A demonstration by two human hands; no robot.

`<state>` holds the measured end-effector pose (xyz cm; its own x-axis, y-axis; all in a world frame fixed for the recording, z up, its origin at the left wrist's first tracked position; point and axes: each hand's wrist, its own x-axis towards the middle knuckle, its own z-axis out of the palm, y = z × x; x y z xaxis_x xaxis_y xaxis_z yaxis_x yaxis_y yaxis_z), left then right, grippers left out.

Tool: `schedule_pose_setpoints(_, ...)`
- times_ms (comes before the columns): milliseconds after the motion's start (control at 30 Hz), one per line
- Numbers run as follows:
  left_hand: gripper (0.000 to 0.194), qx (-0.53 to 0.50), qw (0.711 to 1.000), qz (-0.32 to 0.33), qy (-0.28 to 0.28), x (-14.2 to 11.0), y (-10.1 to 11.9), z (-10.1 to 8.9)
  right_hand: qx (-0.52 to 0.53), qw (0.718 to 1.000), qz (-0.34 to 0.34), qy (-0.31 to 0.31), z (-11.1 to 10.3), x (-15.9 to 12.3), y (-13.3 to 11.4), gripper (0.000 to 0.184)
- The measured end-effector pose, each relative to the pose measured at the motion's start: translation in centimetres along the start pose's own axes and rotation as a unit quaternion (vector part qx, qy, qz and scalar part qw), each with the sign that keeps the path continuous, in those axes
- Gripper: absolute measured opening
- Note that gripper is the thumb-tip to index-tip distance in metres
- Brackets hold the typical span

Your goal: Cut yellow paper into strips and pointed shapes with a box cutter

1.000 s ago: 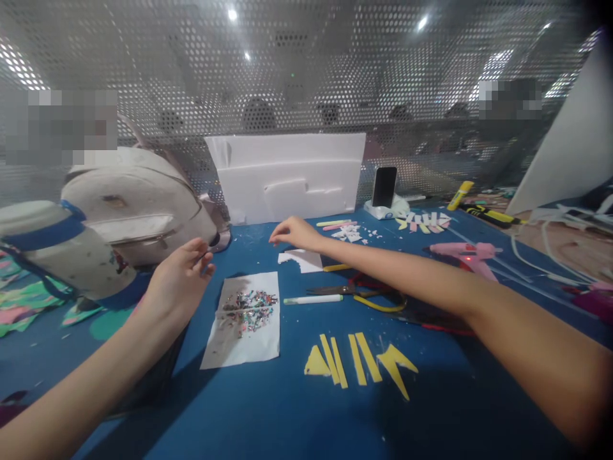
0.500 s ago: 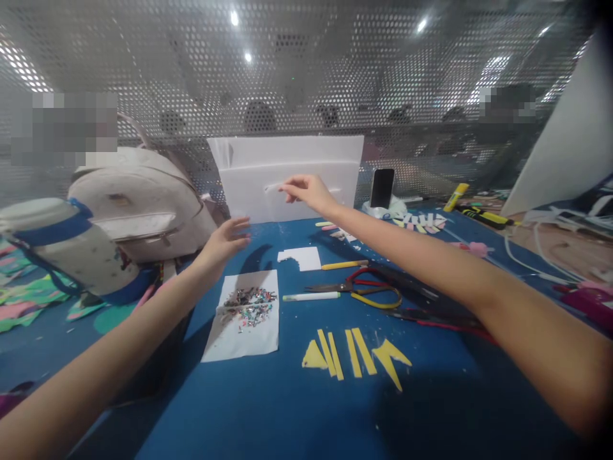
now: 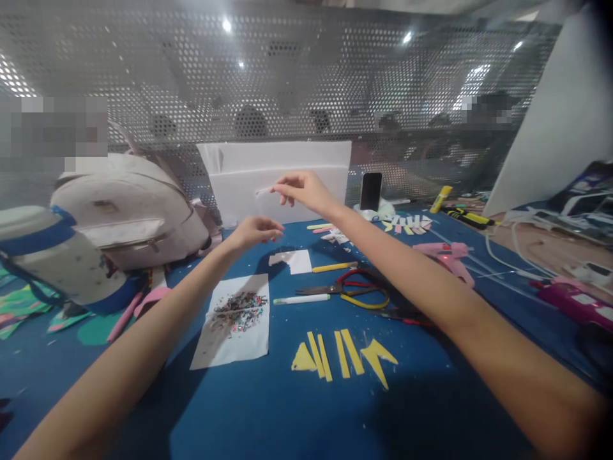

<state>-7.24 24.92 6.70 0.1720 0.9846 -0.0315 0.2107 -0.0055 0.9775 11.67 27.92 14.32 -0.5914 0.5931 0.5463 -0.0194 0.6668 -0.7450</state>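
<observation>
My right hand (image 3: pixel 302 190) is raised in front of a white foam board (image 3: pixel 230 191) that stands upright at the back. Its thumb and fingertips are pinched together beside a pale raised edge on the board; whether they touch it or hold something tiny, I cannot make out. Lower and to the left, my left hand (image 3: pixel 259 232) hovers over the table with loosely bent fingers, nothing visible in them. Below it lie a cut white foam piece (image 3: pixel 301 260) and a white paper sheet (image 3: pixel 249 348) bearing a heap of glittery bits (image 3: pixel 242 310).
A yellow pencil (image 3: pixel 334 267), scissors (image 3: pixel 364 294), a capped marker (image 3: pixel 301 299) and yellow strips (image 3: pixel 345 354) lie mid-table. Pink glue gun (image 3: pixel 445 254) and cables are right. Phone (image 3: pixel 371 190) stands behind. Backpack (image 3: pixel 129 211) and bottle (image 3: pixel 62 262) stand left.
My right hand has risen from above the table to the front of the foam board. My left hand has moved right and closer to it. The view has shifted slightly.
</observation>
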Motion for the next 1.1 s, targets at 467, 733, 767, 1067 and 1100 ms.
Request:
schedule_pose_setpoints(467, 0.037, -0.092, 0.992, 0.043, -0.080, -2.7, 2.7, 3.3, 0.025, 0.996, 0.037, 0.077, -2.8, -1.3, -1.2, 0.022)
schedule_pose_setpoints(733, 0.040, -0.107, 0.987, 0.065, -0.102, -3.5, 4.2, 4.4, 0.042, 0.992, 0.053, 0.103, -3.6, -2.7, -1.0, 0.023)
schedule_pose_setpoints(767, 0.041, -0.104, 0.987, 0.066, -0.107, -3.5, 4.3, 4.6, 0.045, 0.992, 0.053, 0.104, -3.7, -2.9, -0.9, 0.023)
schedule_pose_setpoints(1067, 0.032, 0.009, 0.987, 0.143, -0.076, -3.4, 4.0, 7.7, 0.071, 0.994, 0.044, 0.075, -4.0, -3.0, -0.2, 0.024)
schedule_pose_setpoints(1100, 0.032, 0.022, 0.986, 0.151, -0.071, -3.4, 3.9, 8.0, 0.072, 0.994, 0.041, 0.074, -4.0, -3.0, -0.2, 0.024)
